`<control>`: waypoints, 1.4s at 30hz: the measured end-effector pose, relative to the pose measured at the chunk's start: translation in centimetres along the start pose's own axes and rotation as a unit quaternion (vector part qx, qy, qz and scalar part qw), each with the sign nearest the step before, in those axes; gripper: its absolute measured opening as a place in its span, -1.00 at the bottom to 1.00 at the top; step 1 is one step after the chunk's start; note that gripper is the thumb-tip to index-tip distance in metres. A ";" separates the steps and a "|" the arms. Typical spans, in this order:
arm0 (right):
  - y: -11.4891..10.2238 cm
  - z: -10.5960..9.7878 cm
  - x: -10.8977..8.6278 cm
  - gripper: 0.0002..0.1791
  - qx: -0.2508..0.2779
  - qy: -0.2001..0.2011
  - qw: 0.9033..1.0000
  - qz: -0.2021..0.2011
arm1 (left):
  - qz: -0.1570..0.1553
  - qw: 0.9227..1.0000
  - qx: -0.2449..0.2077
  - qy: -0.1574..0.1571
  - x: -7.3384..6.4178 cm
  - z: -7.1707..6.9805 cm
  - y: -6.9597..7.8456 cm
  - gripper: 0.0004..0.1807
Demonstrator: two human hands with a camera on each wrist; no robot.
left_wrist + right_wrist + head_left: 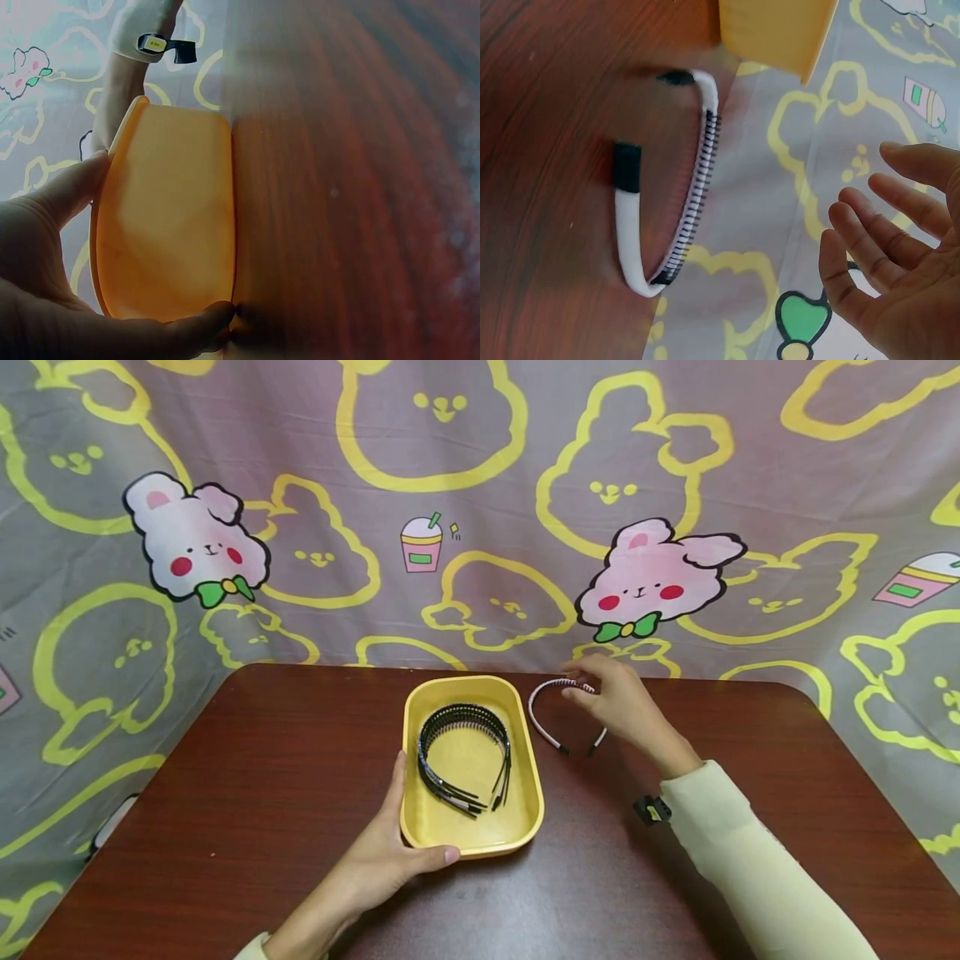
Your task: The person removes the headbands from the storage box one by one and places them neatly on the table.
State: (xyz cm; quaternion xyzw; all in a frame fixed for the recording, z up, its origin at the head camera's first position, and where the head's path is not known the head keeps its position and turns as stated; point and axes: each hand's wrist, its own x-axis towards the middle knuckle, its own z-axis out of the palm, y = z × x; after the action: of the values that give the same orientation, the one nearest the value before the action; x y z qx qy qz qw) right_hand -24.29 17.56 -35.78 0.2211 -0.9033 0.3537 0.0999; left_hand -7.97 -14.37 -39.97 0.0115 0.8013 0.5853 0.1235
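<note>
A yellow plastic bin (531,793) stands on the table with several dark hair bands (427,752) nested inside it. My left hand (378,860) holds the bin at its near left corner, the thumb along the near side and the fingers against the left side. To the right of the bin lies a white headband (628,240) with dark tips and a row of dark teeth inside its arch. My right hand (618,697) is over the right side of that headband, fingers relaxed and spread. In the right wrist view a gap shows between hand and headband.
The brown wooden table (285,777) ends at the back against a printed cloth curtain (495,527). A small black device (652,810) sits at the right wrist, by the pale sleeve (750,852).
</note>
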 end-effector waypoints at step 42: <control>-4.3 7.3 1.7 -0.60 0.086 -0.073 0.990 -0.085 | -0.001 1.000 0.000 -0.003 0.1 -0.1 0.0 0.58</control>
State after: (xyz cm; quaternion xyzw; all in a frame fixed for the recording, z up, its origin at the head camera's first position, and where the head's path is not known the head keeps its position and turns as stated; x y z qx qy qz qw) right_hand -23.92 9.24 -38.02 0.3298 -0.8523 0.4036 0.0442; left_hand -8.08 -14.44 -40.02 0.0126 0.8011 0.5849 0.1262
